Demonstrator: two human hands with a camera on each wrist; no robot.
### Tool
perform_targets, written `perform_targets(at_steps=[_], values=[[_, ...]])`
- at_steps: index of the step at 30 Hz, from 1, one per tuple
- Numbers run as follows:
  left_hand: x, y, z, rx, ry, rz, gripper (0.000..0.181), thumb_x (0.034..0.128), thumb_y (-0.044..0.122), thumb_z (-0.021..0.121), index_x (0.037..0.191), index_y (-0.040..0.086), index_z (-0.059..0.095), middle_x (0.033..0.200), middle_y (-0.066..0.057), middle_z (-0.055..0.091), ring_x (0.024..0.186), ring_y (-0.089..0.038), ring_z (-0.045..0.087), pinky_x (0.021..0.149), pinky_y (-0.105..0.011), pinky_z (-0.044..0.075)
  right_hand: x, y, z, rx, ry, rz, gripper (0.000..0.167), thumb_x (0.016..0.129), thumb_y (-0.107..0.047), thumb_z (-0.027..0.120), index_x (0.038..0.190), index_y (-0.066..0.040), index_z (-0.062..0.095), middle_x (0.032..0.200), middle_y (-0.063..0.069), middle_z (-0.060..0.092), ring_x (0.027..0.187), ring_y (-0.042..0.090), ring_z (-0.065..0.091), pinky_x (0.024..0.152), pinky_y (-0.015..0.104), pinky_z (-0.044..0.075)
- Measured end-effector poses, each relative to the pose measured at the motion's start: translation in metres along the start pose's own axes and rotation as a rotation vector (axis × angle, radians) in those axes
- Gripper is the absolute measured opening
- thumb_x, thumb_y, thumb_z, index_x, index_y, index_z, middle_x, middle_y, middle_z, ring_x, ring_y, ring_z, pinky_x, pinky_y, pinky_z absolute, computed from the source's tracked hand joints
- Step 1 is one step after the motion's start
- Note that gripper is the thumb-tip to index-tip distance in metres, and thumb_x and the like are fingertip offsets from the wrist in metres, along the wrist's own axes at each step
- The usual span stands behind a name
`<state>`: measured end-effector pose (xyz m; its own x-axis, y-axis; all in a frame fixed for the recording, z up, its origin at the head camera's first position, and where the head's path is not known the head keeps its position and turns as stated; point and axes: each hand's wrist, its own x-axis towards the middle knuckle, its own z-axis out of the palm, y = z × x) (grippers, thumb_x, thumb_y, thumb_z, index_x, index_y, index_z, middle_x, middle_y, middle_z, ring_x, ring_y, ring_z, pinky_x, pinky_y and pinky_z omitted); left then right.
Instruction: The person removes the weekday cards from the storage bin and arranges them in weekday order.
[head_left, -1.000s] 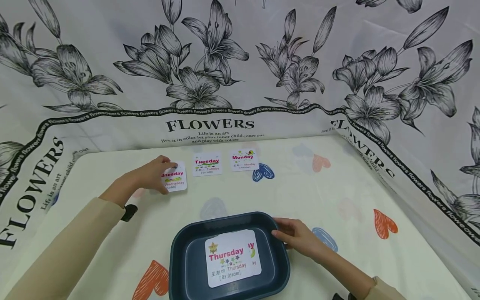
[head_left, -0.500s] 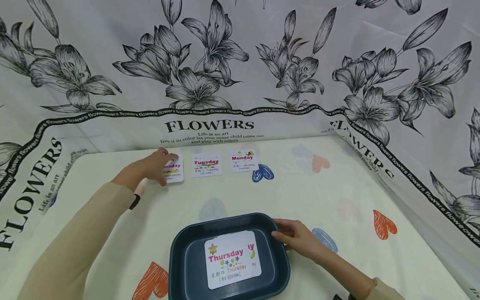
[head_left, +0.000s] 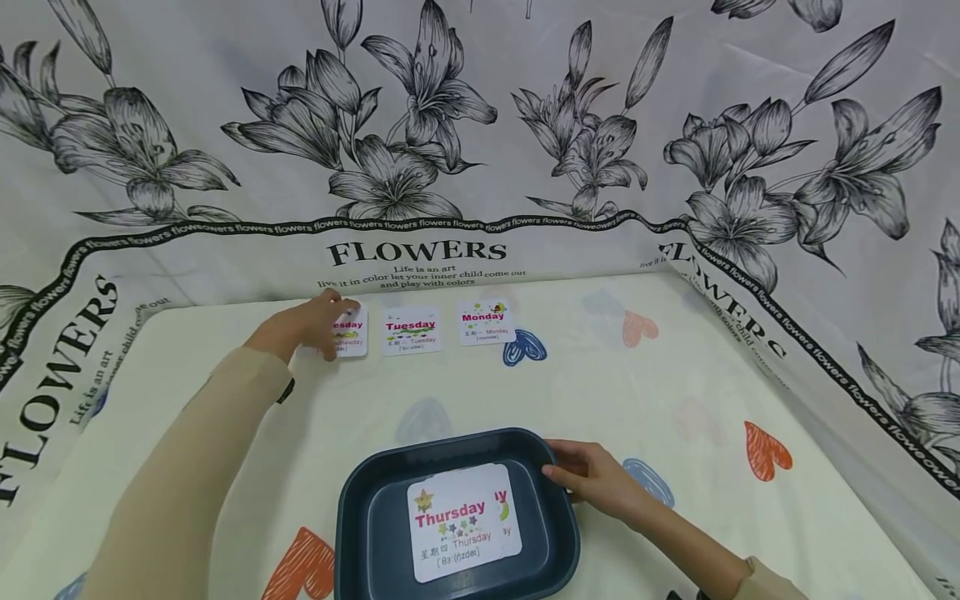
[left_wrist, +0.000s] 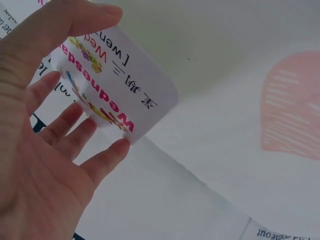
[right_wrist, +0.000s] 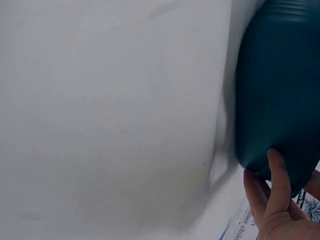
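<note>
My left hand (head_left: pixel 306 323) holds the white Wednesday card (left_wrist: pixel 107 87) by its edges, thumb on one side and fingertips on the opposite side. In the head view the hand covers the card's left part. To its right, in a row, lie the Tuesday card (head_left: pixel 412 330) and the Monday card (head_left: pixel 485 322). My right hand (head_left: pixel 600 479) grips the right rim of a dark blue tray (head_left: pixel 367 533), thumb over the edge and fingers on the outer wall, as the right wrist view shows. A Thursday card (head_left: pixel 463 521) lies in the tray, overlapping another card whose visible print ends in "y".
A pale cloth (head_left: pixel 712 517) with printed hearts covers the table. Behind it hangs a white curtain (head_left: pixel 450 183) with black flower drawings and "FLOWERS" lettering, meeting the table's back and side edges.
My left hand has slid the Wednesday card away from me, up to the level of the Tuesday card. The right hand and the tray have stayed in place.
</note>
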<state>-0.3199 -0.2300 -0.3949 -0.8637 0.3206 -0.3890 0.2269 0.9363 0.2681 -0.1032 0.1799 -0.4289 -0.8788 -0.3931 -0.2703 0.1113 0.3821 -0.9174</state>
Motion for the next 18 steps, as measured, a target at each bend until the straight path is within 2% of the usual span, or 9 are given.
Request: perform_targets(at_steps=[5,10,18], values=[[0.006,0.000,-0.001,-0.009,-0.026,-0.030,0.093,0.0617,0.003,0.077,0.143,0.011,0.031,0.139,-0.022,0.020,0.109,-0.038,0.037,0.086,-0.059,0.038,0.000,0.000,0.000,-0.002,0.004,0.006,0.050,0.091,-0.021,0.059,0.131,0.005,0.046,0.124,0.024,0.055,0.104,0.035,0.061,0.065,0.035,0.055],[0.011,-0.004,0.006,-0.019,-0.062,-0.081,0.091,0.0646,0.007,0.078,0.143,0.017,0.033,0.140,-0.020,0.019,0.111,-0.039,0.035,0.087,-0.065,0.034,0.001,0.002,0.001,0.011,-0.004,0.009,0.050,0.091,-0.021,0.059,0.131,0.005,0.046,0.123,0.024,0.056,0.103,0.035,0.061,0.065,0.035,0.055],[0.013,-0.001,0.010,-0.013,-0.083,-0.083,0.091,0.0652,0.007,0.078,0.143,0.017,0.032,0.138,-0.020,0.021,0.112,-0.039,0.035,0.089,-0.064,0.033,0.001,0.002,0.001,0.008,0.007,0.003,0.050,0.090,-0.020,0.059,0.131,0.005,0.046,0.124,0.024,0.055,0.104,0.036,0.060,0.065,0.035,0.055]])
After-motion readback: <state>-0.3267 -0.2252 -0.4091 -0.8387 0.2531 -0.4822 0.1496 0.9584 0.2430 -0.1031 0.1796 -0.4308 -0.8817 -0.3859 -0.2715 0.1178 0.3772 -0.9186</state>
